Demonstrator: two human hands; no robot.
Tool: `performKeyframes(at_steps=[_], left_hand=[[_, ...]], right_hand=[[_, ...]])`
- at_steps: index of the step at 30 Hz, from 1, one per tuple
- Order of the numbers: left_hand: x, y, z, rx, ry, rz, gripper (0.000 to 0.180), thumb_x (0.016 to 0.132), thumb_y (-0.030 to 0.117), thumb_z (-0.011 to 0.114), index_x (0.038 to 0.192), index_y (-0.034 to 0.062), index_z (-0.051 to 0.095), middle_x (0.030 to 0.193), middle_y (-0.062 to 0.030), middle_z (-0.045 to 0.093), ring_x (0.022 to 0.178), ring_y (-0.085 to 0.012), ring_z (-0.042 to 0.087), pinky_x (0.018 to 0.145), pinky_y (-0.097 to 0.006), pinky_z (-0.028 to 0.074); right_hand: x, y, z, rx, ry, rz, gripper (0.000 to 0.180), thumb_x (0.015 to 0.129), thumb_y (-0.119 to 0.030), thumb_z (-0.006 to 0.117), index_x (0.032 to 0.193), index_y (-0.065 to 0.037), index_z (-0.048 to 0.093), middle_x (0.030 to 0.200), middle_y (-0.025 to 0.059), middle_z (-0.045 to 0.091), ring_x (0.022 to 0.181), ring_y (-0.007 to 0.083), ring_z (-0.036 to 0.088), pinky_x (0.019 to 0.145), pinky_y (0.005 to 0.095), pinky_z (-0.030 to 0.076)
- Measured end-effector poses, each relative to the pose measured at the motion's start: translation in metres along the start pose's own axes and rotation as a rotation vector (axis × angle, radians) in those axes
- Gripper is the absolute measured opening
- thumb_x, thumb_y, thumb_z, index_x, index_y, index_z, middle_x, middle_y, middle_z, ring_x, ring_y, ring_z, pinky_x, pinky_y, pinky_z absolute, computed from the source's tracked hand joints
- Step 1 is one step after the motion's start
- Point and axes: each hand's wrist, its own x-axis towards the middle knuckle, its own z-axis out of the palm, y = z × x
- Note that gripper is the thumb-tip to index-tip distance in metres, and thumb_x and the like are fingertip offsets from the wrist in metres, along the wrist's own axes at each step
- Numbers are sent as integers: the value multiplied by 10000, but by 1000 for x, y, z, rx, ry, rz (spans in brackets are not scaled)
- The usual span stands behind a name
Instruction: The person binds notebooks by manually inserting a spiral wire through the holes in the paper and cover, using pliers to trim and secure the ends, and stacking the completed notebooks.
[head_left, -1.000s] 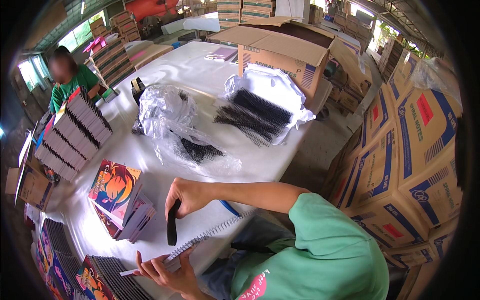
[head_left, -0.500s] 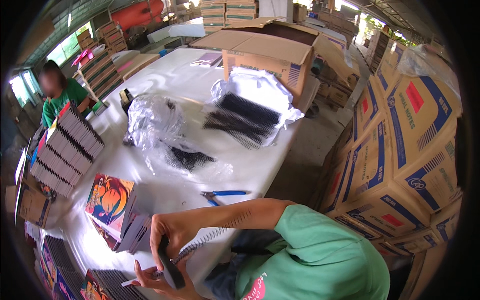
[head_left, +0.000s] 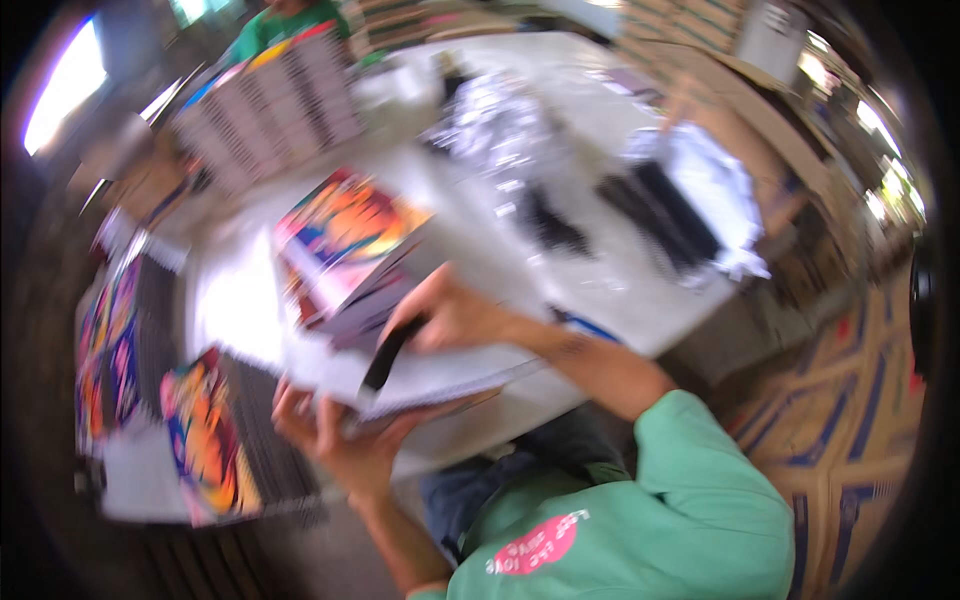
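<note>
My right hand [head_left: 450,312] is closed around a black curved hand tool [head_left: 388,358], its tip pointing down toward my left hand. My left hand [head_left: 345,445] has its fingers bent up along the end of a thin booklet [head_left: 440,403], which it seems to grip. Motion blur hides the exact hold. A dark coil-like line runs along the booklet's upper edge toward my right forearm. Just beyond my hands lies a stack of colourful notebooks [head_left: 350,235]. Blue-handled pliers [head_left: 583,325] are partly hidden behind my right forearm.
Black wire coils [head_left: 665,215] lie on white paper at the table's right, beside crumpled clear plastic [head_left: 500,125]. Tall notebook stacks [head_left: 270,105] stand at the far left, with more spiral-bound notebooks [head_left: 210,435] nearer. Cartons [head_left: 810,430] fill the right side. A person in green [head_left: 290,25] is beyond the table.
The view has swung, shifting the table contents rightward. My hands have moved apart. The wire coil that stretched loose past my right forearm now appears as a line along the booklet's edge.
</note>
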Motion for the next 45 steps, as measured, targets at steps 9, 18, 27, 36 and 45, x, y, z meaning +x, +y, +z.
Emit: performKeyframes(at_steps=[9, 18, 27, 36, 45], left_hand=[[5, -8, 6, -436, 109, -275, 854, 391, 362, 932, 961, 64, 370, 1009, -103, 371, 888, -215, 455, 721, -342, 440], [4, -18, 6, -353, 30, -239, 909, 352, 304, 948, 911, 45, 280, 889, -73, 350, 792, -188, 417, 707, -312, 405], [-4, -18, 11, -630, 120, -294, 739, 507, 302, 904, 946, 30, 377, 899, -33, 351, 843, -141, 385, 758, -273, 364], [-16, -4, -9, -899, 311, -503, 145, 787, 81, 730, 834, -31, 651, 816, -12, 503, 686, -68, 467, 580, -198, 368], [-23, 30, -6, -452, 363, -166, 263, 751, 35, 740, 1007, 8, 690, 802, -27, 535, 713, -96, 507, 608, -213, 411]], right_hand=[[20, -12, 18, 310, -194, -220, 320, 647, 113, 604, 907, -29, 725, 847, 118, 708, 788, 129, 660, 757, 259, 521], [34, -27, 34, -27, -191, -24, 353, 611, 143, 581, 901, -5, 717, 867, 120, 708, 811, 179, 680, 777, 283, 531], [10, 15, 23, -371, -54, -104, 378, 687, 66, 602, 1045, -32, 669, 938, 131, 687, 818, 200, 659, 774, 290, 513], [-169, 23, 2, -1205, 281, 741, 694, 839, -385, 606, 1415, -118, 326, 1416, 148, 364, 1303, 345, 322, 1024, 588, 244], [-158, -13, 38, -280, 504, 241, 566, 967, -283, 417, 1432, -9, 246, 1234, 162, 468, 1035, 250, 492, 905, 369, 382]])
